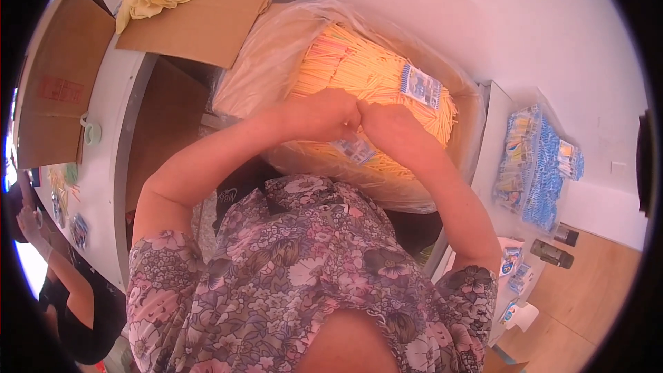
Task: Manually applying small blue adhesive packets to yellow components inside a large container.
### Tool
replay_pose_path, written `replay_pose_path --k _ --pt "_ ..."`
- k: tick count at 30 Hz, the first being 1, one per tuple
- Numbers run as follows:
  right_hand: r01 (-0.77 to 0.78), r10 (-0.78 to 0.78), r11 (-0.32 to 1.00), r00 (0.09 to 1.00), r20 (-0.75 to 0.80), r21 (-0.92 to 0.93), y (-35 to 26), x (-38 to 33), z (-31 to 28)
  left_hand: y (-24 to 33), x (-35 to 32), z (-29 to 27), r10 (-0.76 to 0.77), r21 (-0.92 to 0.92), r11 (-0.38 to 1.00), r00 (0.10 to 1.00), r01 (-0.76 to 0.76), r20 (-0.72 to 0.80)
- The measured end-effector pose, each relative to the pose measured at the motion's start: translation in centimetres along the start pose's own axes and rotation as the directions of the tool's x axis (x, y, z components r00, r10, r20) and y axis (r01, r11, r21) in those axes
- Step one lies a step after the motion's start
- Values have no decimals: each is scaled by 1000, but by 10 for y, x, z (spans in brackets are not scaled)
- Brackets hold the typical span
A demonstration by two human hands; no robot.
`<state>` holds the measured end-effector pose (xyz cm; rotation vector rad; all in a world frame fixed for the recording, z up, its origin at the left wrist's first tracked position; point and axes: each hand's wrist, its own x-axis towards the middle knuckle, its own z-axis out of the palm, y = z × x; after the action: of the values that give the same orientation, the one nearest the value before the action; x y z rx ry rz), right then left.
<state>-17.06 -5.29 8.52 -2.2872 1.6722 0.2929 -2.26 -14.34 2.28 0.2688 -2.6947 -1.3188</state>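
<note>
Both hands, left hand and right hand, press together, closed on a small blue packet over the near-full mound of yellow sticks; filled packets lie right.

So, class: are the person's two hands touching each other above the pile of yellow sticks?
Touching. The head view shows the left hand and right hand pressed together knuckle to knuckle, no gap between them, over the yellow sticks.

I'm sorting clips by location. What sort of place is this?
Probably a small packing workshop. Both hands work over a plastic-lined box heaped with thin yellow sticks, open cardboard cartons stand on the white table, and a stack of filled blue packets lies to the right.
</note>
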Motion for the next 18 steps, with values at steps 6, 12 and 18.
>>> replay_pose_path --k 6,12,18 --pt "-174 209 808 978 1 564 23 -36 -9 13 9 10 96 -118 988 995 -100 -36" --pt "109 573 240 786 -232 965 15 -45 40 22 19 34 114 -345 919 967 -190 -227" --pt "-32 788 488 447 -424 872 25 -54 53 20 24 42 186 -292 923 955 -251 -232"
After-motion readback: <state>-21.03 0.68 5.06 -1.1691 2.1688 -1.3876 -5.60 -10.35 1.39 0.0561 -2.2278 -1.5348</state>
